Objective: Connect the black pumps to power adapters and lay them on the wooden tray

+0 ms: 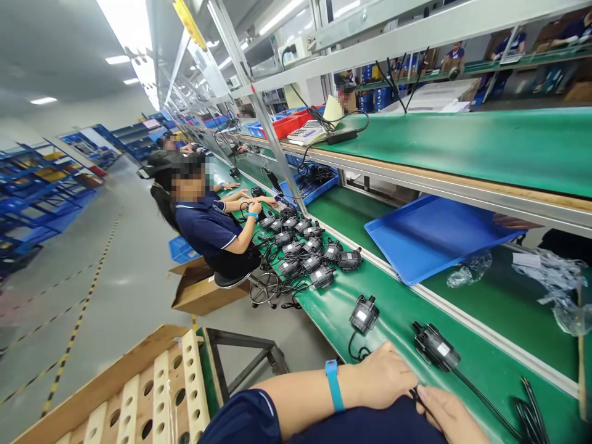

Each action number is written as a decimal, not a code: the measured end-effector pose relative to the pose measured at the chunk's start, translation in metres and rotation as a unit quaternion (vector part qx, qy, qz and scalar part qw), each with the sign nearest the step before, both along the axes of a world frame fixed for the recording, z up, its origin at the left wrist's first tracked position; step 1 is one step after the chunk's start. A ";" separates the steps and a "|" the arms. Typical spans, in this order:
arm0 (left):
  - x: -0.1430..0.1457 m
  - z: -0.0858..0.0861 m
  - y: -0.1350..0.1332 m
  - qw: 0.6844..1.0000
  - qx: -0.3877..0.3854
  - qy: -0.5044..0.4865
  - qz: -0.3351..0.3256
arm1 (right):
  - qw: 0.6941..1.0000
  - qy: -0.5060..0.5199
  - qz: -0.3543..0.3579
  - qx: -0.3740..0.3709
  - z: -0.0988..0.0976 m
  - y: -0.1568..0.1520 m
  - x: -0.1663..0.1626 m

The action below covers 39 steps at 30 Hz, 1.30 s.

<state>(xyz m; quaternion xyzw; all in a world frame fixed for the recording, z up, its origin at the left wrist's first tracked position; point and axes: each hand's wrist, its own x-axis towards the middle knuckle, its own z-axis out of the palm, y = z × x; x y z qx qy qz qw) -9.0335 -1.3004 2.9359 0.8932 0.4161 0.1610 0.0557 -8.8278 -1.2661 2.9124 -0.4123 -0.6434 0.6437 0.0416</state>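
My left hand (pixel 386 377), with a blue band at its wrist, is closed at the front edge of the green bench. Close beside it my right hand (pixel 448 412) is also closed, and a short piece of black cable (pixel 416 394) shows between the two. A small black pump (pixel 364 314) with a white label sits just beyond my left hand; its cord runs down behind that hand. Another black pump (pixel 437 347) lies past my right hand, its cord leading to a cable bundle (pixel 530 410) with bare wire ends.
Many labelled black pumps (pixel 311 245) crowd the bench (pixel 340 290) farther along. A co-worker (pixel 208 225) sits at its left side. A tilted blue tray (pixel 439 234) rests beneath the green shelf (pixel 485 142), near clear plastic bags (pixel 555 280). A wooden rack with holes (pixel 160 391) stands lower left.
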 end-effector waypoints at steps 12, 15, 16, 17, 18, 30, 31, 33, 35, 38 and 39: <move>0.003 -0.007 0.006 1.000 0.006 -0.018 -0.014 | 1.000 0.001 -0.004 -0.010 0.019 0.004 -0.003; 0.004 -0.008 0.008 1.000 -0.006 -0.017 -0.019 | 0.998 0.026 -0.043 0.037 0.019 0.006 -0.004; 0.004 -0.009 0.008 1.000 -0.005 -0.015 -0.022 | 0.998 0.026 -0.041 0.030 0.017 0.006 -0.004; 0.004 -0.009 0.008 1.000 -0.001 -0.012 -0.023 | 0.999 0.023 -0.032 0.012 0.015 0.006 -0.003; 0.003 -0.008 0.008 1.000 0.006 -0.011 -0.024 | 1.000 0.019 -0.023 -0.011 0.013 0.006 -0.002; -0.010 -0.012 0.012 1.000 0.027 0.012 -0.007 | 0.998 -0.012 -0.055 0.035 0.012 0.009 -0.018; -0.013 -0.013 0.013 1.000 0.027 0.009 -0.013 | 0.999 -0.012 -0.045 0.015 0.011 0.009 -0.020; -0.016 -0.016 0.014 0.999 0.031 -0.002 -0.025 | 0.999 -0.006 -0.020 -0.048 0.010 0.007 -0.023; -0.019 -0.017 0.016 0.999 0.035 -0.008 -0.037 | 0.995 0.002 -0.026 -0.100 0.008 0.006 -0.023; -0.020 -0.018 0.021 0.998 0.027 -0.008 -0.053 | 0.986 0.002 -0.063 -0.157 0.007 0.007 -0.024; -0.022 -0.018 0.022 0.998 0.022 -0.008 -0.058 | 0.982 0.000 -0.068 -0.174 0.006 0.008 -0.024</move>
